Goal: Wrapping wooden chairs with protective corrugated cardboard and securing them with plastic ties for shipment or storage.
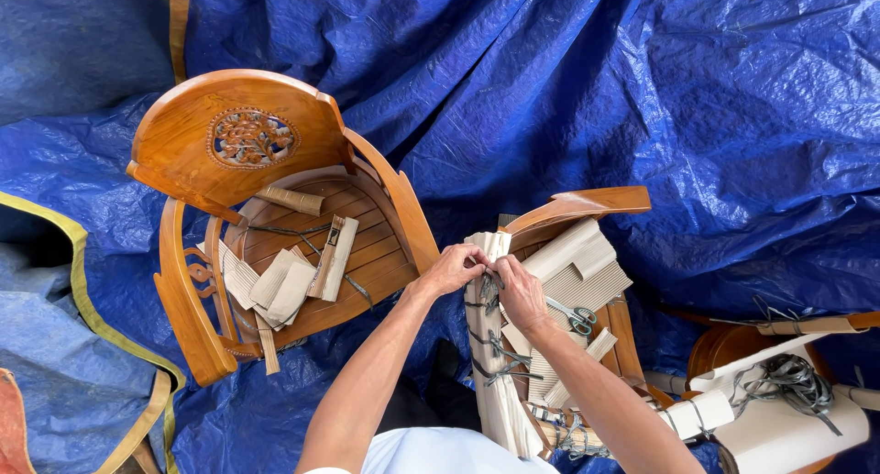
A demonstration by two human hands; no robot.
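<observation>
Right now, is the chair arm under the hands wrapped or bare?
Wrapped: corrugated cardboard covers the chair arm, tied with grey strapping; both hands grip its top.

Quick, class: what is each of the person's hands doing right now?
Left hand: closed, pinching the cardboard wrapping on the chair arm.
Right hand: closed, gripping the grey strap tied around that wrapping.

A blue tarpaulin covers the floor, wrinkled and shiny. On the left stands a wooden armchair with a carved ornament in its backrest. On its slatted seat lie pieces of corrugated cardboard, a cardboard roll and a grey strap. At the lower right is another piece of furniture, wrapped in white paper, with a bundle of grey string on top.
</observation>
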